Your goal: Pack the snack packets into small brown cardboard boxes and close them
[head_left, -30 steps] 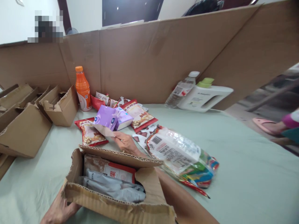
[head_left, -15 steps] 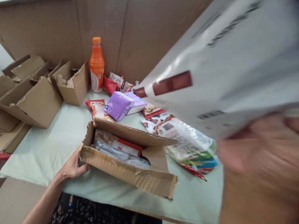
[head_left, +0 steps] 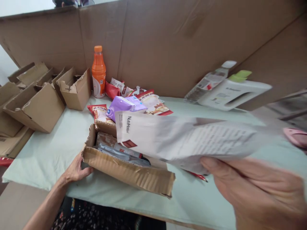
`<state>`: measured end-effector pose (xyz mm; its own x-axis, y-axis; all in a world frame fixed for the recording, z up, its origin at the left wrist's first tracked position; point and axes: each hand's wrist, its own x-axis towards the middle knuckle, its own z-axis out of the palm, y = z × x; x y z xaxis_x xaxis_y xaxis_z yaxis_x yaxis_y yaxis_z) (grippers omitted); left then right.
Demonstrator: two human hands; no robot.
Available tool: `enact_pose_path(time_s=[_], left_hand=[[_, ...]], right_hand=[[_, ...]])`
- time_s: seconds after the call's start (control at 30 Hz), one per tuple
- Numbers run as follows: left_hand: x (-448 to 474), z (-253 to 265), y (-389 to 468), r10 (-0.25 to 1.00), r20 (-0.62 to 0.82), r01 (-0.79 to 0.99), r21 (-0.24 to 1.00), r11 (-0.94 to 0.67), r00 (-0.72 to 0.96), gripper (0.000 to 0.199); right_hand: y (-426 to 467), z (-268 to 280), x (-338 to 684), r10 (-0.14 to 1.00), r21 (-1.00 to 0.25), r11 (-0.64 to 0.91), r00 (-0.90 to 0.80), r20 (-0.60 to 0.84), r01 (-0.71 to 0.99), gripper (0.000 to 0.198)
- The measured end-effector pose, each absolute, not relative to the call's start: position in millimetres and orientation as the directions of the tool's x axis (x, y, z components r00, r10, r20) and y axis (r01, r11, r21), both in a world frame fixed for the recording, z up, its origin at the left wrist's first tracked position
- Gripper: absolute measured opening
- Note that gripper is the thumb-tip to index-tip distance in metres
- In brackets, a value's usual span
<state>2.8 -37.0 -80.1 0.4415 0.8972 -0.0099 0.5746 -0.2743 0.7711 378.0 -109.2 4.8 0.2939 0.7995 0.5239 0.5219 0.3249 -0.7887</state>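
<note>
My right hand [head_left: 251, 188] pinches the lower edge of a white packet [head_left: 177, 137] printed "NutriMotion", blurred towards its right end. The packet is stretched out over the right part of an open cardboard box [head_left: 129, 172], covering some of it. Inside the box lie a brown packet with a red label [head_left: 106, 139] and greyish plastic packets [head_left: 120, 155]. My left hand [head_left: 78, 169] grips the box at its left end, thumb in front; its other fingers are partly hidden. Beneath the white packet, the tip of a red pencil-like thing [head_left: 200, 176] shows on the cloth.
Behind the box lie a purple tissue pack [head_left: 120, 107], red-and-white snack bags [head_left: 153, 102] and an orange bottle [head_left: 98, 73]. Several open cardboard boxes [head_left: 48, 108] crowd the left. At the back right, a clear bottle [head_left: 208, 83] and a white jug [head_left: 232, 94] stand against the cardboard wall [head_left: 155, 48].
My right hand has brought the white packet down and away from the camera, over the box's right part. The bottle and jug behind now show. My left hand stays at the box.
</note>
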Motion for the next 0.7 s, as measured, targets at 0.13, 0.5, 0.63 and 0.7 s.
enact_pose_path(time_s=[0.13, 0.5, 0.63, 0.7], left_hand=[[4.0, -78.1, -37.0, 0.899, -0.003, 0.564, 0.779, -0.273, 0.439, 0.049], [-0.7, -92.1, -33.1, 0.871, 0.076, 0.480, 0.810, -0.338, 0.486, 0.044], [-0.6, -92.6, -33.0, 0.860, 0.110, 0.437, 0.825, -0.359, 0.499, 0.051], [0.5, -91.9, -33.2, 0.856, 0.126, 0.418, 0.831, -0.367, 0.502, 0.054]], right_hand=[[-102.9, 15.2, 368.1, 0.812, -0.719, 0.450, 0.092, 0.576, 0.530, 0.017], [-80.1, 38.3, 352.5, 0.868, -0.633, 0.496, -0.311, 0.388, 0.595, 0.021], [-74.6, 41.9, 351.9, 0.870, -0.639, 0.493, -0.334, 0.363, 0.590, 0.019], [-72.0, 47.2, 351.6, 0.868, -0.649, 0.496, -0.327, 0.373, 0.577, 0.017]])
